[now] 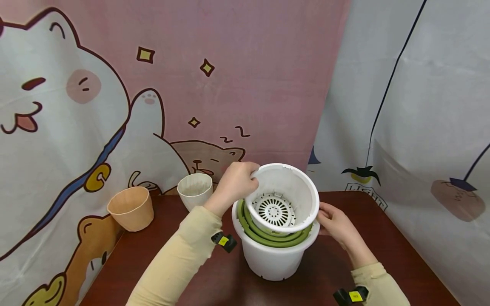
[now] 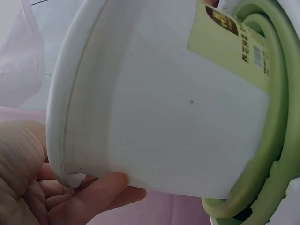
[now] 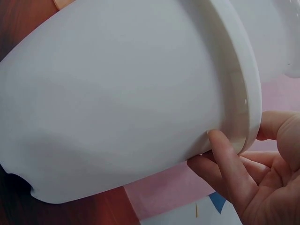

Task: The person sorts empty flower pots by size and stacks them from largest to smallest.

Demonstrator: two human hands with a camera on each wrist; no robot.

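My left hand (image 1: 239, 182) grips the rim of a white plastic flower pot (image 1: 283, 170) with a slotted base. That pot is tilted, its lower part inside a nested stack of pots. Around it show the rims of green pots (image 1: 268, 243), which sit in a larger white pot (image 1: 272, 261) on the table. A pale green label (image 2: 229, 51) is stuck on the tilted pot's outer wall in the left wrist view. With thumb and fingers, my right hand (image 1: 340, 225) holds the larger white pot's rim (image 3: 248, 93) on the right.
An orange pot (image 1: 132, 210) stands at the table's left edge, and a cream pot (image 1: 195, 191) stands near the back. The dark red table (image 1: 214, 280) meets cartoon-printed cloth (image 1: 268, 85) behind and a pale cloth (image 1: 421, 106) on the right.
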